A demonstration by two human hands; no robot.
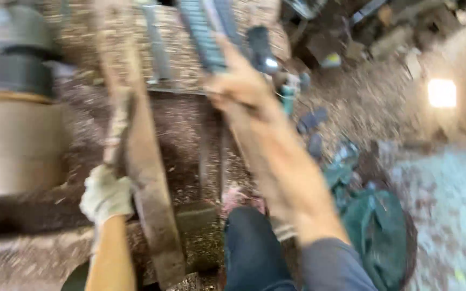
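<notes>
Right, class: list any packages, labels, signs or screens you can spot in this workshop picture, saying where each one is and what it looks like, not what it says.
None can be made out: the picture is heavily blurred.
Bright square patch: upper right, glowing white-orange; too blurred to tell whether it is a screen or a light.
Crumpled green bag or cloth: lower right on the ground, dark green; no label visible.

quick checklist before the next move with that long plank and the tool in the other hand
1. Left hand gloved and gripping the plank: ok.
2. Right hand bare around the ribbed blue-grey tool: not ok.
3. Tool's working end visible: cannot tell, out of frame.
4. Knee close beside the plank: not ok.
5. Ground littered with chips and scraps: not ok.
6. View sharp enough to judge grip: cannot tell, blurred.
</notes>
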